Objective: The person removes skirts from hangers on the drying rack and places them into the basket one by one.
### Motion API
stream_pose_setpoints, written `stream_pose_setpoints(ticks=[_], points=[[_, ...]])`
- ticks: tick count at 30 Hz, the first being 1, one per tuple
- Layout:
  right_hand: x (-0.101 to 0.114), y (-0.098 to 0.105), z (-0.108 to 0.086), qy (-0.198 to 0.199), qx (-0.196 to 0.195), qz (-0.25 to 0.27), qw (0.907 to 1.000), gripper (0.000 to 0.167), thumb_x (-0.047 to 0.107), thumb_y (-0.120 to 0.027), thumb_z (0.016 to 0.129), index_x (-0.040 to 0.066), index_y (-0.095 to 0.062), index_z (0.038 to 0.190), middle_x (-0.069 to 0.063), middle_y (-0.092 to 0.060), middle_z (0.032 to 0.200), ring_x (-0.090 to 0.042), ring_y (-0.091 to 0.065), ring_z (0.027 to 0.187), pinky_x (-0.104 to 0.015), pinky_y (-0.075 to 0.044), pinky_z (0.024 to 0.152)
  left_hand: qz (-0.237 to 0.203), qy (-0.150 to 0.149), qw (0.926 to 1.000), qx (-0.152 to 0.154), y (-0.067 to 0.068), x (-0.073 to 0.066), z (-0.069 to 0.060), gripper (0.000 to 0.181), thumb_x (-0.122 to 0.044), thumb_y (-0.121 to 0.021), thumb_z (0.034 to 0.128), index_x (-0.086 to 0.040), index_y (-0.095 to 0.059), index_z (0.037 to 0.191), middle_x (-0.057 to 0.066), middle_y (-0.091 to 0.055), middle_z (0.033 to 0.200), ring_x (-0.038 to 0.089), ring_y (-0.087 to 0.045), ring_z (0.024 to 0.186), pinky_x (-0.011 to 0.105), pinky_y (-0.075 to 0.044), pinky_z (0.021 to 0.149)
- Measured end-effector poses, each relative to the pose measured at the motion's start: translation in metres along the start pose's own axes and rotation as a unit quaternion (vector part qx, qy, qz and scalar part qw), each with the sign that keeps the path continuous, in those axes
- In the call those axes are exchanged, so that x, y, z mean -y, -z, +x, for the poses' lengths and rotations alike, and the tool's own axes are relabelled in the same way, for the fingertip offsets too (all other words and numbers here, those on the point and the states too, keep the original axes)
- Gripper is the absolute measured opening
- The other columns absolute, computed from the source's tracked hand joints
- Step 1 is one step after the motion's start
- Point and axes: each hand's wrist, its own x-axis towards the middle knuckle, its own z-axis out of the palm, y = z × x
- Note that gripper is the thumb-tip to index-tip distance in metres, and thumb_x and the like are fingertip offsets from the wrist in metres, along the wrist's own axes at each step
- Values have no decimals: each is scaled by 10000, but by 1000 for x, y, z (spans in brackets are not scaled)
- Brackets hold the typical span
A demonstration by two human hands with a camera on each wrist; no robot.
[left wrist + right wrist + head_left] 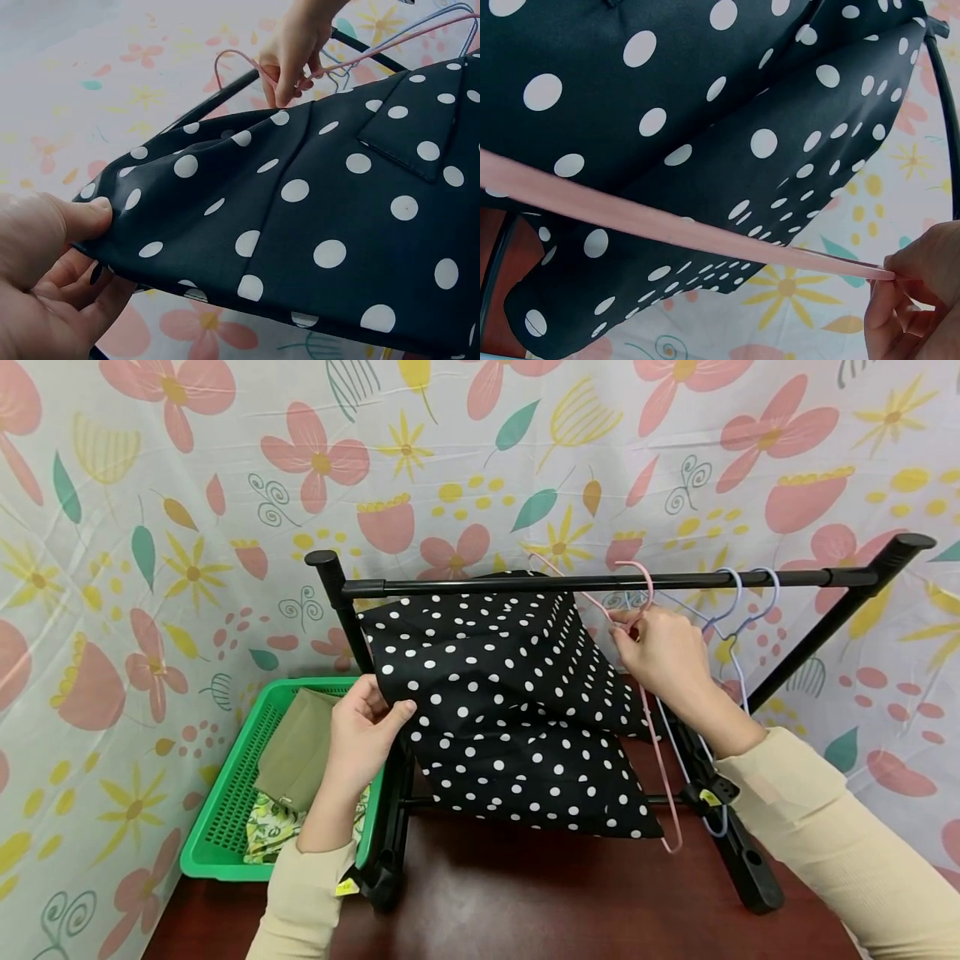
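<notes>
A black garment with white polka dots [495, 689] spreads across the middle of the rack; its exact kind is not clear. My left hand [363, 727] pinches its left edge, thumb on the near side, as the left wrist view also shows the cloth [292, 225] between thumb and fingers. Near the bar, my right hand [663, 647] pinches the pink hanger [656, 747] just below its hook. One side of the hanger [682, 234] runs down past the garment's right edge. Whether the hook rests on the bar cannot be told.
The black rack [465, 586] stands on a dark red-brown table [510, 893]. Blue hangers [738, 652] hang from its bar on the right. Left of it, a green basket [225, 810] holds folded olive cloth [300, 747] and a patterned cloth [270, 831]. A flowered curtain is behind.
</notes>
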Motion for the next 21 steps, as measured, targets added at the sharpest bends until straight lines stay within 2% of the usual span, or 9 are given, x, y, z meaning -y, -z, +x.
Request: stream_pose_setpoints(ticks=[2,4,6,8,11,15,16,18,21], points=[[0,0,0,-19,-16,-9,10000,248,145,-583,818,37,-676,614,-57,-406,519,-220,-360,417,-336,-254,370,152,19,9998,-94,1,1,0,256,11,-673,807,-18,-518,1009,-38,-669,802,115,-617,721,227,-492,645],[-1,0,-1,-51,-7,-30,10000,352,149,-578,823,64,-547,483,-54,-390,517,-225,-360,417,-332,-253,369,258,31,9995,-187,2,1,-1,370,0,-680,805,-50,-465,1102,11,-669,800,119,-608,702,231,-484,644],[-1,0,-1,-84,9,-51,10000,422,153,-568,828,103,-432,432,-52,-379,512,-222,-352,415,-325,-246,369,307,6,9991,-278,3,2,-1,504,-3,-685,802,-97,-407,1213,67,-661,793,125,-603,687,236,-483,653],[-1,0,-1,-94,11,-40,9999,428,154,-561,833,103,-435,427,-52,-374,509,-217,-339,411,-319,-236,368,407,-65,9986,-325,4,2,-1,571,-14,-692,800,-133,-394,1272,103,-642,765,130,-595,670,237,-478,644],[-1,0,0,-70,-11,-33,10000,379,158,-561,834,62,-532,468,-53,-379,510,-222,-346,416,-325,-240,370,857,-188,9956,-317,6,2,-1,493,-72,-693,817,-192,-501,1255,91,-625,729,125,-574,642,228,-465,603],[0,-1,1,-16,-31,-9,10000,242,139,-558,827,43,-705,661,-59,-394,514,-237,-360,426,-340,-256,379,1535,-278,9876,-188,7,3,-2,319,-150,-672,847,-240,-614,1147,53,-583,671,127,-508,581,221,-412,526],[1,-1,1,-15,-28,-17,10000,239,131,-556,825,42,-703,659,-63,-396,512,-239,-359,426,-339,-259,381,1607,-291,9865,-147,7,3,-2,320,-145,-669,850,-240,-614,1150,56,-571,660,135,-496,568,226,-401,515],[1,-1,1,-15,-34,1,10000,210,120,-551,823,49,-740,762,-69,-405,512,-236,-350,421,-338,-254,382,1711,-264,9849,-33,7,2,-2,344,-127,-670,846,-238,-603,1165,53,-570,665,139,-505,572,233,-406,518],[2,-1,1,-18,-45,24,10000,209,115,-547,825,53,-746,838,-79,-426,520,-233,-347,413,-334,-246,380,1823,-122,9829,230,8,1,-2,436,-92,-696,816,-218,-566,1212,45,-602,729,126,-573,652,241,-459,586]])
